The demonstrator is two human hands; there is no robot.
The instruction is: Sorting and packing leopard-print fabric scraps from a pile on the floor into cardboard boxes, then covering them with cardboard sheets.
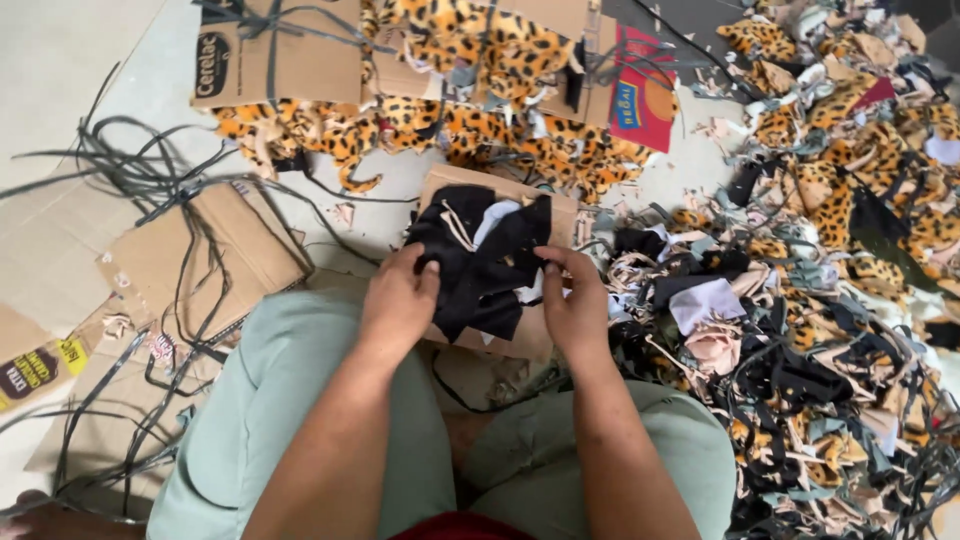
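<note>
Left hand: left hand (pixel 398 300), fingers curled and clamped on the left edge of the black fabric pieces (pixel 480 260), thumb on top.
Right hand: right hand (pixel 575 300), fingers closed on the right edge of the same black pieces, thumb pressing the upper face.
Held item: a small stack of black fabric cut-outs with a pale piece showing between the layers; held between both hands, above the knees and in front of a flat cardboard sheet (pixel 560 215).
Position of holder: seated on the floor (pixel 60 60), legs in pale green trousers (pixel 280 400) spread to either side.
Right of the hands: a large heap of scraps (pixel 800 330), black, beige, grey and leopard-print, lying on the floor and reaching the frame edge.
Ahead of the hands: leopard-print fabric pieces (pixel 470 130) spread on and around flattened cardboard boxes (pixel 290 60); a red printed carton (pixel 640 100) just beside them.
Left of the hands: loose dark straps (pixel 150 180) trailing over another flattened cardboard piece (pixel 200 260).
</note>
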